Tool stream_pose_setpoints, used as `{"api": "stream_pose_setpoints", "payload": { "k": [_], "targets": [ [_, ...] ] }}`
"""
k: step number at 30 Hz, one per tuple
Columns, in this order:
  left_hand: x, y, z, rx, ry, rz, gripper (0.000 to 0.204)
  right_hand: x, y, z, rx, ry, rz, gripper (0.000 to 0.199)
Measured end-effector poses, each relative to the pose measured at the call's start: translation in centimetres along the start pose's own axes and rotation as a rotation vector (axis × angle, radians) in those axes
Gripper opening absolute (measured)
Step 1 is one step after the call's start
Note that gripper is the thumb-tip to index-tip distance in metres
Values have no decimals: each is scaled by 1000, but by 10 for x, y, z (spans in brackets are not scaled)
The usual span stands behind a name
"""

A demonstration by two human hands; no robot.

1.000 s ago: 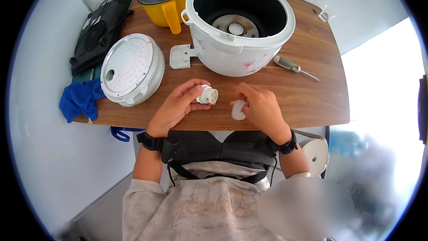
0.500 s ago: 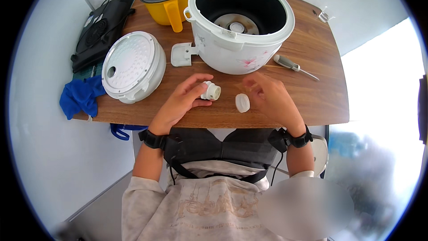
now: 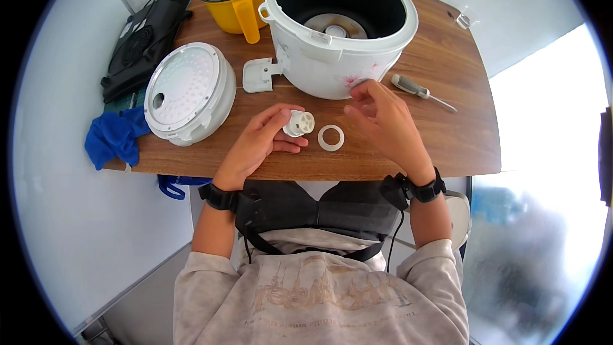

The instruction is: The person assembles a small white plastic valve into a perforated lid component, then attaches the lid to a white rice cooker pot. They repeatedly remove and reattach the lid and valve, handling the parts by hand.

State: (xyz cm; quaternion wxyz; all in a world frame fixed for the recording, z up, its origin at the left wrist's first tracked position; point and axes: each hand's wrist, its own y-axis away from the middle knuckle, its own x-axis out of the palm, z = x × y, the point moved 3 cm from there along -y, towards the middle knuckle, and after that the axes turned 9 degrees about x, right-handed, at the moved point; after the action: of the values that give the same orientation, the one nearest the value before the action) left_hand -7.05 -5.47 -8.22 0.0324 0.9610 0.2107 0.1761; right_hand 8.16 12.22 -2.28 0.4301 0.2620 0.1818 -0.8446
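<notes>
Between the thumb and fingers of my left hand (image 3: 263, 135) is a white, short cylindrical plastic part (image 3: 298, 124), its slotted end turned to the right. A flat white ring (image 3: 322, 146) lies on the table just right of it. My right hand (image 3: 388, 121) hovers over the table in front of the white rice cooker body (image 3: 313, 67). Its thumb and forefinger are apart, and I see nothing between them; the other fingers are partly hidden.
Left of the cooker lies its detached white lid (image 3: 188, 92). A screwdriver (image 3: 421, 91) is at the right. Behind are a yellow pot (image 3: 223, 16) and a black appliance (image 3: 143, 45); a blue cloth (image 3: 115, 137) sits at the table's left edge.
The white ring, tilted on its edge before, now lies flat and slightly farther left. My right hand has moved up and away from it. The left hand still holds the cylindrical part, slightly turned.
</notes>
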Motion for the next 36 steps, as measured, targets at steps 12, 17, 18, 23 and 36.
{"api": "stream_pose_setpoints", "payload": {
  "k": [12, 17, 18, 23, 36],
  "targets": [
    [7, 0, -4, 93, -168, 8, 39, 44, 7, 5, -40, -26, 16, 35],
    [18, -15, -15, 158, -255, 60, 36, 53, 3, 4, 108, -27, 79, 42],
    [19, -17, -13, 154, -262, 45, 33, 52, 2, 4, 165, -52, 95, 41],
    [33, -14, -2, 146, -337, -37, 27, 58, 5, 3, 176, -190, -30, 35],
    [36, -14, 18, 145, -168, -189, 26, 66, 9, -4, 51, -239, 0, 26]
  ]
}}
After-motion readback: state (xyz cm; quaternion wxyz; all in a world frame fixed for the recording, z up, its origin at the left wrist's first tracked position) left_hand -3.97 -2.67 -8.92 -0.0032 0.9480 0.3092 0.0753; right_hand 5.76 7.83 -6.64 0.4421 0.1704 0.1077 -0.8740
